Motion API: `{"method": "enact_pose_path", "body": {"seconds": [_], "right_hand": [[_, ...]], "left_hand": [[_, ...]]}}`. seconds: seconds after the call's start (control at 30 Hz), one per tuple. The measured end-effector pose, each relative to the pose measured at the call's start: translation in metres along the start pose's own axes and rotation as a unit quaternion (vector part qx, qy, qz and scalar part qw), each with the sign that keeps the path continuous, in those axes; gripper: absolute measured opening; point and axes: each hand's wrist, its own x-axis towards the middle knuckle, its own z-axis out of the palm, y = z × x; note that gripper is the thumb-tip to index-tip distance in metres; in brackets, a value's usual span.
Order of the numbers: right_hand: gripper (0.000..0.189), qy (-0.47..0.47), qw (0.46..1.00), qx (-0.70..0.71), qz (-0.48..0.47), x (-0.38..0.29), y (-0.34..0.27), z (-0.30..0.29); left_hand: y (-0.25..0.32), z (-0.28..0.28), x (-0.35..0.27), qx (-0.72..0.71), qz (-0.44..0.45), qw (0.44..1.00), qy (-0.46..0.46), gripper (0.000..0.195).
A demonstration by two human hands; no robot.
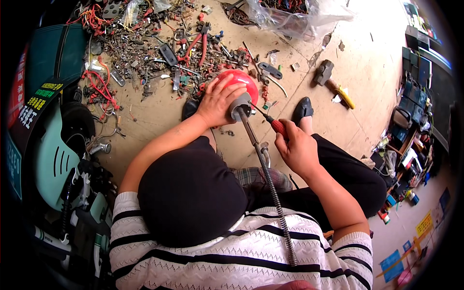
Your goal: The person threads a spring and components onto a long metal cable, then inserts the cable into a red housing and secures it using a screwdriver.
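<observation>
My left hand is wrapped over a red rounded housing with a grey collar at its near end. From the collar a metal rod with a long coil spring runs back towards my body. A screwdriver with a red handle is gripped in my right hand; its shaft reaches the collar's right edge. Whether the tip sits in a screw cannot be told. The underside of the housing is hidden.
Red-handled pliers lie among scattered screws and small parts on the floor. A hammer with a yellow-wrapped handle lies at the right. A pale green scooter stands left; shelves of boxes line the right. A plastic bag is ahead.
</observation>
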Motion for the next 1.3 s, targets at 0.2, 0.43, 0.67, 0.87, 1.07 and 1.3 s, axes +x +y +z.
{"method": "enact_pose_path", "body": {"seconds": [0.2, 0.43, 0.67, 0.87, 1.07, 1.3], "right_hand": [[0.032, 0.014, 1.000, -0.013, -0.011, 0.001, 0.001, 0.002], [0.033, 0.023, 0.999, -0.016, -0.027, 0.002, 0.001, 0.004], [0.028, 0.043, 0.998, -0.027, -0.043, 0.004, 0.000, 0.006], [0.026, 0.010, 0.987, -0.147, -0.067, 0.008, -0.021, 0.001], [0.014, 0.017, 0.973, -0.207, -0.105, 0.015, -0.034, -0.009], [0.015, -0.026, 0.974, -0.198, -0.106, 0.017, -0.024, -0.007]], "left_hand": [[0.000, -0.001, 0.001, 0.005, 0.003, 1.000, -0.011, 0.086], [0.000, 0.000, 0.000, 0.003, 0.003, 1.000, -0.005, 0.086], [0.000, -0.001, 0.000, 0.003, 0.004, 1.000, -0.012, 0.088], [-0.001, 0.000, 0.004, -0.009, 0.006, 1.000, -0.006, 0.085], [0.007, 0.015, 0.014, -0.060, 0.047, 0.997, -0.027, 0.087], [0.010, 0.012, 0.014, -0.072, 0.063, 0.994, -0.059, 0.087]]}}
